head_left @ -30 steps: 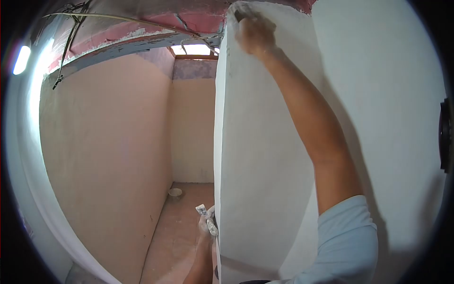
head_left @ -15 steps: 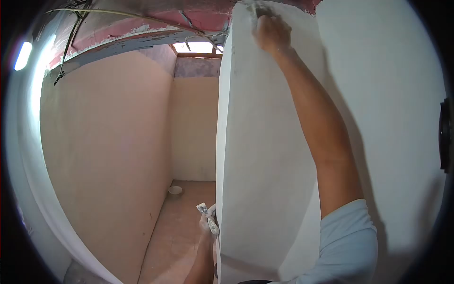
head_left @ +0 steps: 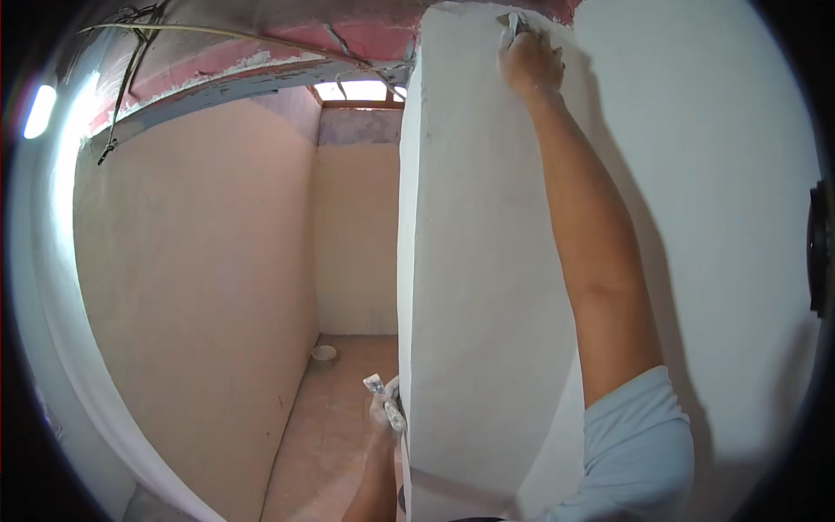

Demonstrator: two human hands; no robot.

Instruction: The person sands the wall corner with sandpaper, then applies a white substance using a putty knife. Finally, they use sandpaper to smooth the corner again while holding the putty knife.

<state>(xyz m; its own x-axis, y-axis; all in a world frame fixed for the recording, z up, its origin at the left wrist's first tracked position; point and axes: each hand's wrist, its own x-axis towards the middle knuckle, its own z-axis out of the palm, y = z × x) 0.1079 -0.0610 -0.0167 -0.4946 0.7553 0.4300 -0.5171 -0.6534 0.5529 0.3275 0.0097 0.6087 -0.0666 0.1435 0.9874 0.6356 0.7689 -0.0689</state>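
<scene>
High on the white pillar (head_left: 487, 217), my right hand (head_left: 532, 65) is closed around a scraper (head_left: 514, 23). The scraper's blade lies against the plaster just below the ceiling edge. Low beside the pillar's left edge, my left hand (head_left: 383, 407) is closed on a plaster-smeared putty knife (head_left: 374, 384), whose blade points up and left. White plaster covers its fingers, and the pillar hides part of that hand.
A white bowl (head_left: 324, 354) sits on the reddish floor (head_left: 322, 435) of the alcove. Bare wires (head_left: 130, 87) hang from the damaged ceiling at upper left. A lit tube (head_left: 40, 111) is at far left, and a dark round object (head_left: 818, 250) at far right.
My right hand has moved to the right along the top of the pillar with the scraper. My left hand stays nearly in place.
</scene>
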